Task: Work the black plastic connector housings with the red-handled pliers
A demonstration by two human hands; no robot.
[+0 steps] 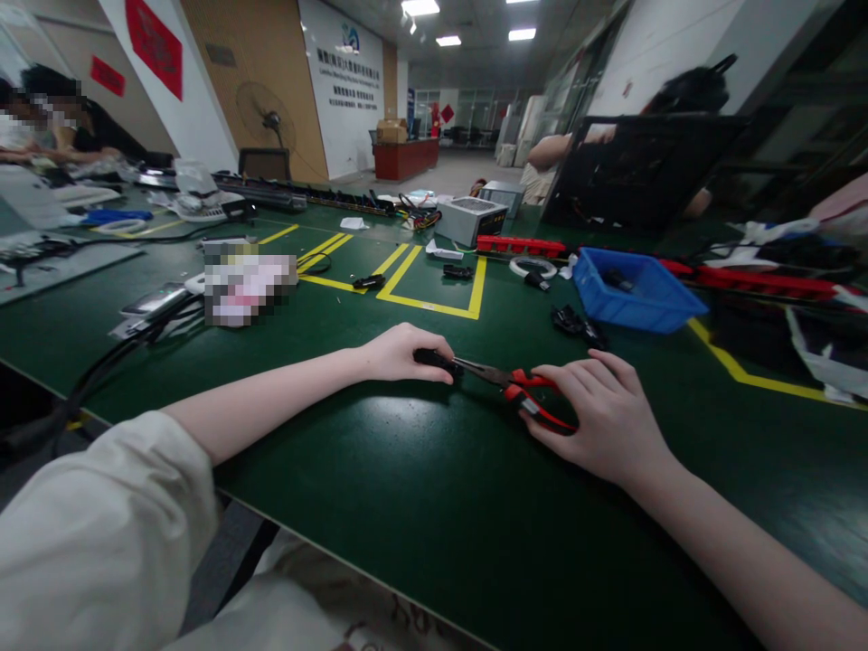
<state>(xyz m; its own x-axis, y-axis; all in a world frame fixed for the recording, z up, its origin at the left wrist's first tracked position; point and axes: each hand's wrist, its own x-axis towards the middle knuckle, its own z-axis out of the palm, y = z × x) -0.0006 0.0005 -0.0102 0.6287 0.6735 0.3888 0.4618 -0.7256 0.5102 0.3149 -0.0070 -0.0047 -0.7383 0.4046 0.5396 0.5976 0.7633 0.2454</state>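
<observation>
My left hand [393, 353] is closed on a small black bundle [435, 360], which looks like a folded cable, just above the green table [380, 506]. Red-handled needle-nose pliers [519, 394] are in my right hand [603, 420], their handles somewhat spread between thumb and fingers. The jaws point left and their tips meet the black bundle by my left fingertips. Whether the tips grip it cannot be made out. More black bundles [573, 324] lie beyond my right hand, beside a blue plastic bin [637, 303] with a few black items inside.
Yellow tape [434, 309] marks rectangles on the table, with small black pieces [457, 271] on and near them. A power supply box [469, 220] and a red strip [521, 246] stand farther back. Black cables [128, 339] cross the left edge. A person holds a dark panel [637, 176] opposite.
</observation>
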